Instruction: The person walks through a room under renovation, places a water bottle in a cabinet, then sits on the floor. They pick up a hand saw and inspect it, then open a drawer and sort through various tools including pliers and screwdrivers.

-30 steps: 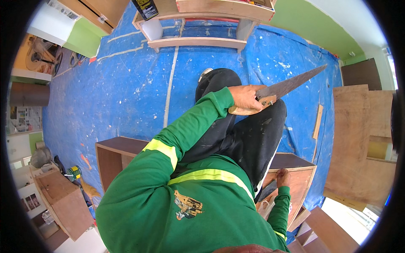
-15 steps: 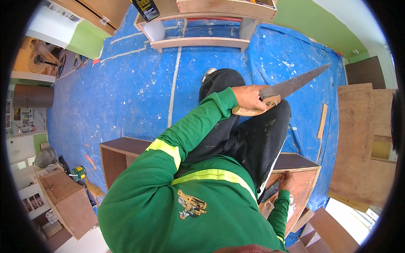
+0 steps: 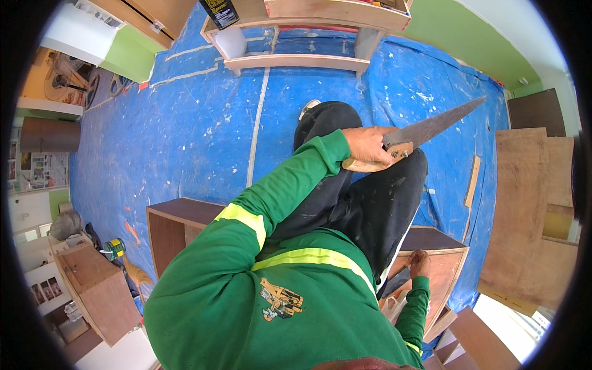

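My left hand is closed round the wooden handle of a handsaw. The saw lies across above my bent knees, its tapered grey blade pointing to the far right. Low on the right, my right hand is at the wooden cabinet under me, fingers curled and partly hidden. A dark flat piece lies right beside those fingers; whether they grip it is unclear. Close to my right forearm is a pale plastic bag, partly covered by my sleeve.
Blue sheeting covers the floor. A low wooden unit with a black container stands ahead. Plywood sheets are at the right, with a narrow wood strip nearby. At the left are a wooden box and a green can.
The view has shifted slightly, so the surroundings sit a little differently. My left hand keeps its hold on the handsaw, and my right hand stays at the cabinet.
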Motion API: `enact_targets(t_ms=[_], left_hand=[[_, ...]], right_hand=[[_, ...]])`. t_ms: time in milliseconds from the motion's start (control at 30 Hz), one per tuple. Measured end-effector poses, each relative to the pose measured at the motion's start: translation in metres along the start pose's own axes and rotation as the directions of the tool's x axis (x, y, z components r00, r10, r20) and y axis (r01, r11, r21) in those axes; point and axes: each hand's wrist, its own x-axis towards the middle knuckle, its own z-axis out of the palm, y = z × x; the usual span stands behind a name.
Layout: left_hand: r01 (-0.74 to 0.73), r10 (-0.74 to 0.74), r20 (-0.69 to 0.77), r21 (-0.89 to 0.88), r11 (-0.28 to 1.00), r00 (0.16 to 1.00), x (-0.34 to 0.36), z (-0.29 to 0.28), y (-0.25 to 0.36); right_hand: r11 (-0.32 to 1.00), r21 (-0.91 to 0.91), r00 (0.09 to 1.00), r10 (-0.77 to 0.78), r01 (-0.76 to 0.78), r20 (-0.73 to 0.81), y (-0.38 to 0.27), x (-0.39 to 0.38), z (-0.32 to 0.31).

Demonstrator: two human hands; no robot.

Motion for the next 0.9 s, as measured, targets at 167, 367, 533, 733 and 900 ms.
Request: enact_targets(t_ms=[167, 367, 533, 733, 900], left_hand=[[0.019, -0.020, 0.009, 0.051, 0.999, 1.000, -0.002, -0.003, 0.008], [-0.047, 0.047, 0.014, 0.026, 0.999, 0.999, 0.005, 0.001, -0.004], [-0.020, 0.021, 0.027, -0.011, 1.000, 0.999, 0.003, 0.000, -0.001], [-0.019, 0.019, 0.005, 0.004, 1.000, 1.000, 0.000, -0.001, 0.002], [-0.005, 0.005, 0.000, 0.009, 1.000, 1.000, -0.001, -0.001, 0.003]], right_hand=[[0.997, 0.051, 0.998, 0.066, -0.065, -0.012, -0.008, -0.003, 0.001], [0.887, -0.461, 1.000, -0.015, 0.014, 0.001, -0.051, -0.021, -0.009], [0.791, -0.611, 0.997, -0.058, 0.015, -0.051, -0.072, -0.027, -0.003], [0.619, -0.781, 0.996, -0.059, 0.089, 0.067, -0.071, -0.011, -0.002], [0.492, -0.843, 0.972, -0.033, 0.218, 0.233, -0.065, 0.007, -0.009]])
